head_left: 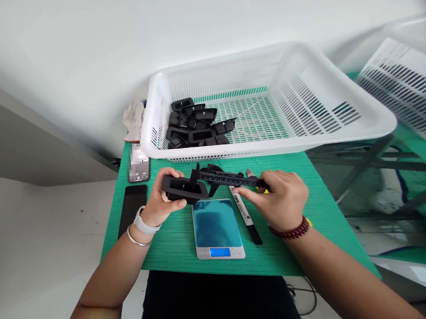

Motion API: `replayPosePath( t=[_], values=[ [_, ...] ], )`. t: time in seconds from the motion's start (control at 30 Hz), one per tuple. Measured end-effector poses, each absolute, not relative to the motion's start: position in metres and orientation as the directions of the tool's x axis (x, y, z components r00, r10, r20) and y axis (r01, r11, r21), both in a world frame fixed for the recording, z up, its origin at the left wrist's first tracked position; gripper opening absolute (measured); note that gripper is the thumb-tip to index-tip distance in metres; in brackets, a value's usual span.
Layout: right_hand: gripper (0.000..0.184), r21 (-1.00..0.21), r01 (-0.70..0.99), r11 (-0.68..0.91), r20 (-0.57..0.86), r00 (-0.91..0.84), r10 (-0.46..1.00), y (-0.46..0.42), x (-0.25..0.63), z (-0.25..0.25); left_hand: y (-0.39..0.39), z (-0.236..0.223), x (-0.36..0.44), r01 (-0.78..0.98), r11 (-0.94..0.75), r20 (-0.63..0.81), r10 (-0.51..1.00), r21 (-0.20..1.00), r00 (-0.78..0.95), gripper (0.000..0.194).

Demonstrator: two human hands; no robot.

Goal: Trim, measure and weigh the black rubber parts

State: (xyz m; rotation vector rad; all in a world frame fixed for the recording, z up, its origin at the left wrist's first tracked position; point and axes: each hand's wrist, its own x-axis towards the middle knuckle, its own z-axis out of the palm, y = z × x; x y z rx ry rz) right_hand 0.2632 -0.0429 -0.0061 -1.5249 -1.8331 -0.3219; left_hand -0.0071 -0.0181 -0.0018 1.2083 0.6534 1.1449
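My left hand (pixel 162 195) grips a black plastic frame-shaped part (pixel 186 196) with a rectangular opening. Thumb and fingers pinch its left end. In my right hand (pixel 285 196) is a black caliper (pixel 232 178), held by the far end of its beam. The caliper's jaws are at the right end of the part, one of them overlapping its opening; whether they touch it I cannot tell. Just below both hands lies a small digital scale (pixel 217 226) with a lit blue display. A white marker (pixel 243 208) with a black cap rests to the scale's right.
A white plastic basket (pixel 270 147) stands at the back, with several similar black parts (pixel 200 126) in its left side. Two phones, one lit (pixel 139 169) and one dark (pixel 132 205), lie at the left. A glove (pixel 134 120) sits behind them. The green tabletop (pixel 312 249) ends near my lap.
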Motion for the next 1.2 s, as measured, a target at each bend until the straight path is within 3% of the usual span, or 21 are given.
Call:
replayPosePath(
  t=[0.2,0.33,0.43,0.67,0.93,1.2],
  values=[
    [0.047,-0.228,0.94,0.252,0.631,-0.054,0.774,-0.04,0.263,-0.006,-0.02,-0.003,-0.006,-0.233,-0.153,0.229,0.91,0.96,0.346,0.053],
    [0.039,-0.192,0.944,0.268,0.619,-0.095,0.78,-0.039,0.262,-0.009,-0.02,-0.001,-0.005,-0.222,-0.168,0.235,0.917,0.96,0.323,0.051],
    [0.029,-0.173,0.926,0.335,0.61,-0.166,0.775,-0.039,0.259,-0.01,-0.02,0.0,-0.004,-0.2,-0.18,0.238,0.916,0.963,0.322,0.05],
    [0.025,-0.23,0.821,0.523,0.611,-0.296,0.734,-0.038,0.255,-0.016,-0.02,-0.001,-0.005,-0.186,-0.154,0.211,0.915,0.97,0.345,0.052],
    [0.031,-0.194,0.893,0.405,0.713,-0.155,0.683,-0.045,0.26,-0.012,-0.02,-0.004,-0.006,-0.231,-0.084,0.157,0.936,0.969,0.316,0.064],
    [0.042,-0.145,0.92,0.363,0.749,-0.137,0.648,-0.044,0.261,-0.01,-0.018,-0.007,-0.004,-0.232,-0.079,0.144,0.949,0.97,0.279,0.067]
  ],
)
